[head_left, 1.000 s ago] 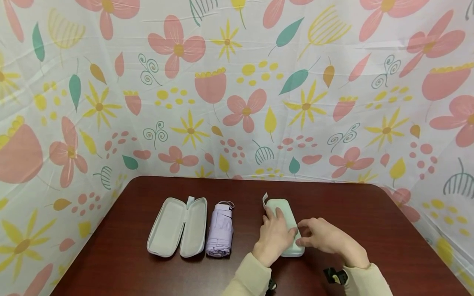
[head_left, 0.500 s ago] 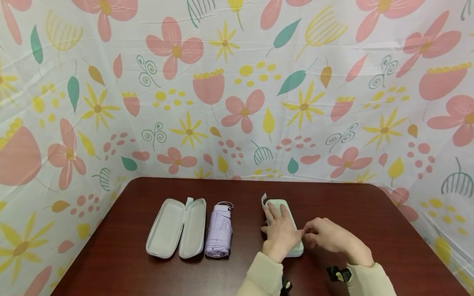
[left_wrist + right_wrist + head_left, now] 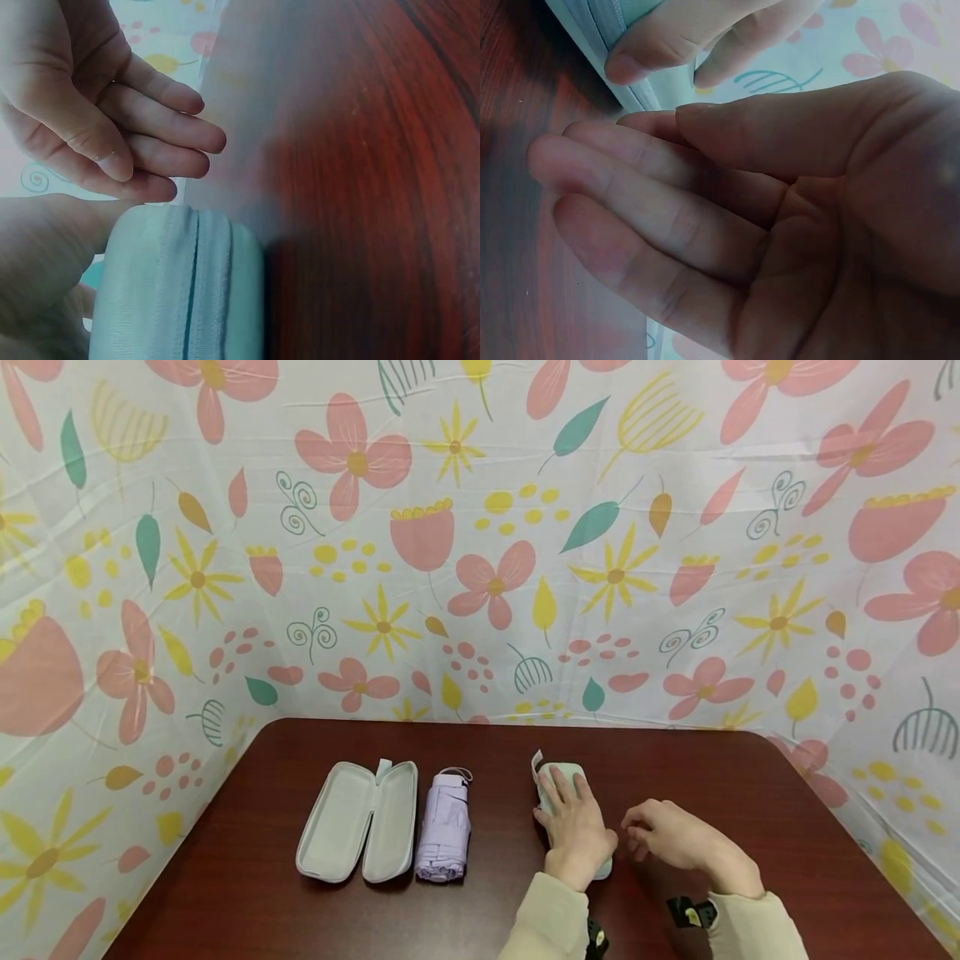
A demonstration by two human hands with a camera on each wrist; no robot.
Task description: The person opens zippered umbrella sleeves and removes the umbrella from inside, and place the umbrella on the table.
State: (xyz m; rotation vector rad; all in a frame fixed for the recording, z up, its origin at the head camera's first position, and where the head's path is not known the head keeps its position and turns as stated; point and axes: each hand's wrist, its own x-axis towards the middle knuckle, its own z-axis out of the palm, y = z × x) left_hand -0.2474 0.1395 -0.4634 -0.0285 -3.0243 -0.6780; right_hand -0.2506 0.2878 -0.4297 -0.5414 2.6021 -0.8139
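Observation:
A mint-green zippered case (image 3: pixel 603 867) lies closed-looking on the table, mostly covered by my left hand (image 3: pixel 576 837). That hand rests on its top with the fingers spread and fairly straight. In the right wrist view the left thumb (image 3: pixel 649 49) lies over the edge beside the zipper. My right hand (image 3: pixel 675 837) hovers just right of the case, fingers loosely bent, with nothing in it. Zipper tape (image 3: pixel 196 292) runs along the case's side in the left wrist view; no slider shows there. A pale strap (image 3: pixel 536 763) sticks up at the far left corner.
A light grey case (image 3: pixel 333 822) lies unfolded at the left, its two shells side by side. Right beside it is a folded lilac umbrella (image 3: pixel 444 831) with a wrist loop. A flowered cloth (image 3: pixel 495 585) hangs behind the dark red-brown table (image 3: pixel 495 910).
My left hand has shifted right and flattened across the top of the green case. My right hand has drawn away from the case's edge to the right.

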